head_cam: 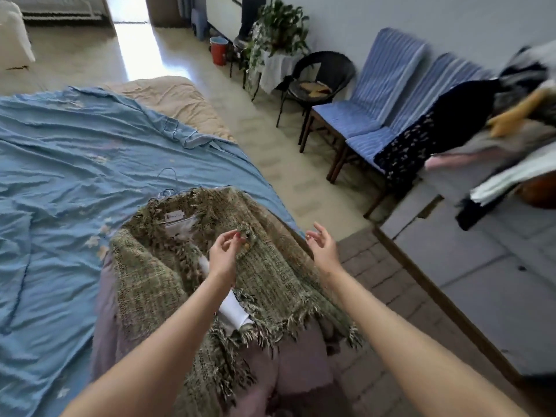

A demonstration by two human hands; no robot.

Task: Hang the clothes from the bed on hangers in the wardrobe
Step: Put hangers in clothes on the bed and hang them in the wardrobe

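Green tweed under the fingers: the left hand (224, 252) hovers over the front of the fringed jacket (270, 266), thumb and fingertips drawn close in a loose pinch right at a small gold button (246, 245) on the placket. Whether that grip actually has hold of the button or cloth, I cannot tell. The right hand (320, 243) is out past the jacket's right edge, fingers curled but spread apart, holding nothing, over the corner of the bed.

The jacket lies face up on the near corner of the bed, front partly parted, white lining (231, 308) showing down the middle, a label at the collar. A thin blue hanger (168, 183) pokes out above the neckline, its hook resting on the blue bedsheet (60, 176). A mauve cloth (285, 365) lies beneath the jacket's fringed hem.

Across the floor, two blue striped chairs (376, 97) stand along the wall, a dark patterned garment (421, 139) draped over the nearer one, with a heap of clothes (517, 115) to the right.
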